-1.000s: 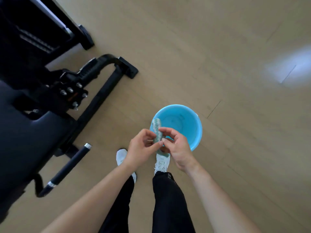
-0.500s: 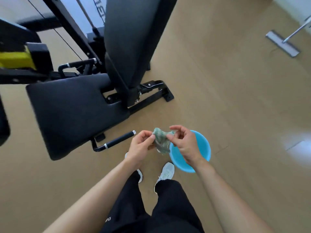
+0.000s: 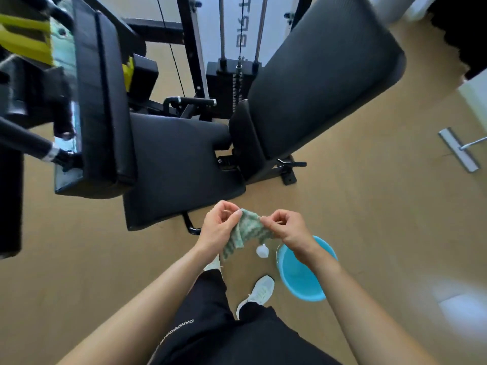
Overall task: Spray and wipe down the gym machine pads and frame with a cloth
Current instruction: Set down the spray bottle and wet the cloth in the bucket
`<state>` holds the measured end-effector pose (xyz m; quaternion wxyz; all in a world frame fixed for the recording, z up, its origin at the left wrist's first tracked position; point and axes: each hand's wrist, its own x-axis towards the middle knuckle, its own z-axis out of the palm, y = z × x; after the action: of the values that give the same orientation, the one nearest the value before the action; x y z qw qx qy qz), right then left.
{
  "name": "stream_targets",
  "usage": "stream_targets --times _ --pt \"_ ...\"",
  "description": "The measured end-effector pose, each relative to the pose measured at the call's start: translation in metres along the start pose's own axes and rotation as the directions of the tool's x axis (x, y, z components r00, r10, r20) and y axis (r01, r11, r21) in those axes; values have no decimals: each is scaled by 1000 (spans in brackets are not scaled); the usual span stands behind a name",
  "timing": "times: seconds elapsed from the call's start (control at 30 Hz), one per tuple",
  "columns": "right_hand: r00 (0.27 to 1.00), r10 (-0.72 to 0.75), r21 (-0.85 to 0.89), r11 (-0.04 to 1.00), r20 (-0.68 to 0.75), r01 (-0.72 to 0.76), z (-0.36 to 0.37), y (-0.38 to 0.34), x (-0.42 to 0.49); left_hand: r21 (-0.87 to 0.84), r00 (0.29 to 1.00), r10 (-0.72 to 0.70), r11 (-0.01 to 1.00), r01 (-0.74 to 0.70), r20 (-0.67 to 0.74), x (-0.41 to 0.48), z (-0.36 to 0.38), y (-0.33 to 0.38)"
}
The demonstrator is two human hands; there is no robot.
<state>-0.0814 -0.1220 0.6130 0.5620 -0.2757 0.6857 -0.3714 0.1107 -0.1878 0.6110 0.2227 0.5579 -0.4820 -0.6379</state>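
Only two bits of text are legible.
1) Black trousers (image 3: pixel 210 312) — a small white line of capitals runs along the left thigh. From this angle it reads roughly "DANDEBONAO", but I'm not sure of every letter.
2) White panel (image 3: pixel 245 19) at the back of the gym machine (image 3: pixel 179 164) — large grey characters turned sideways. "T98" is about what I can make out. The rest is partly hidden and can't be read in full.

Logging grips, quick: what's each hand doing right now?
Left hand: pinching the cloth at its upper left edge.
Right hand: pinching the cloth at its upper right edge.
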Motion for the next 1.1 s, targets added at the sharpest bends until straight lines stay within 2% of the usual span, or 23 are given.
stream_targets --times 0.13,0.23,0.37,0.47,0.63,0.77,0.83,0.93,1.03,1.1 --pt "997 72 98 992 22 -73 28 -36 14 173 999 52 983 -54 13 30 -36 12" --pt "990 142 213 968 -19 -135 43 -59 25 218 991 111 968 -124 70 46 -53 23" --pt "980 190 291 942 -54 -167 53 -77 35 147 939 194 959 -243 284 47 -62 38" --pt "981 195 353 918 -7 -180 54 -89 39 208 897 238 921 -331 373 49 -59 40" --pt "978 163 288 938 128 -194 52 -108 48 160 930 303 928 -338 206 51 -56 47" --pt "966 113 163 975 231 -153 49 -115 50 165 960 263 947 -277 100 45 -66 48" --pt "967 68 5 997 245 -71 47 -111 54 131 975 220 967 -218 0 41 -71 45" --pt "966 16 -224 974 260 44 42 -100 60 58 977 159 987 -152 -145 33 -73 40" --pt "977 -48 -341 933 209 119 35 -91 62 40 963 141 990 -135 -230 30 -69 39" --pt "983 -93 -361 921 158 145 27 -89 62 60 946 150 989 -138 -287 33 -66 41"
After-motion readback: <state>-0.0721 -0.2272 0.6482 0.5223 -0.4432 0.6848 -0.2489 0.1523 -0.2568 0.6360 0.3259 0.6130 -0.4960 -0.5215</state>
